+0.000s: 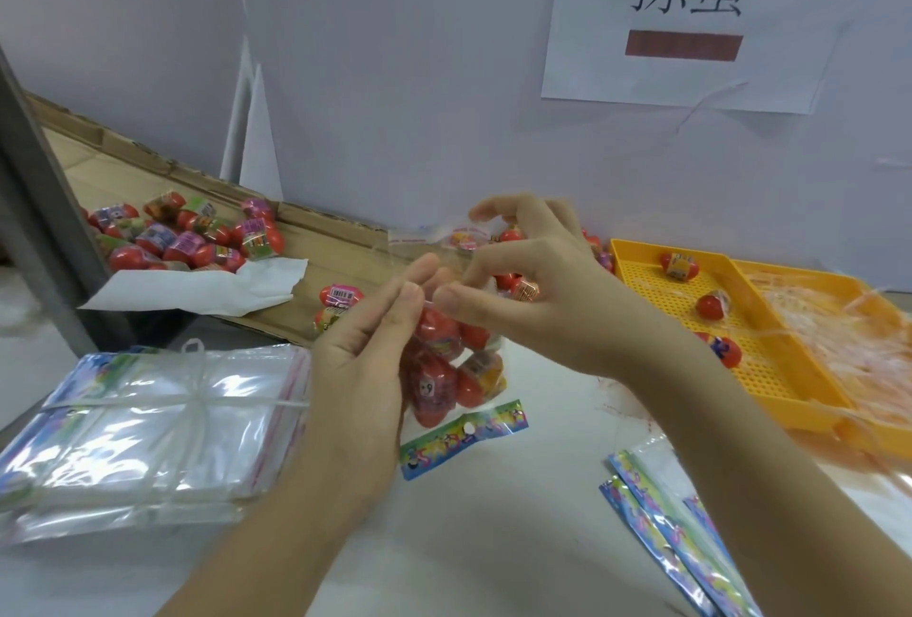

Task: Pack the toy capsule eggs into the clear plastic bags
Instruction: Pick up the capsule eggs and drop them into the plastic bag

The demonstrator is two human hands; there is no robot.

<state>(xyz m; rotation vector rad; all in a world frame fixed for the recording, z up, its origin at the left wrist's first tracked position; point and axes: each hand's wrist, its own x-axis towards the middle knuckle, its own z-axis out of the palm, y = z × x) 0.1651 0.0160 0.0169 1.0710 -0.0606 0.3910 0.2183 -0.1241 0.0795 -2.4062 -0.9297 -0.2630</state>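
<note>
A clear plastic bag (456,369) with several red capsule eggs inside hangs between my hands above the white table. Its colourful printed header strip (464,436) points down toward me. My left hand (365,360) pinches the bag's open top edge with thumb and fingers. My right hand (523,281) pinches the same edge from the right. A pile of loose eggs (187,236) lies on cardboard at the back left. Two more eggs (340,298) sit just behind my left hand.
A tied bundle of empty clear bags (148,434) lies at the left. A few loose bags (691,532) lie at the lower right. An orange tray (770,360) on the right holds a few eggs and plastic scraps. A wall stands close behind.
</note>
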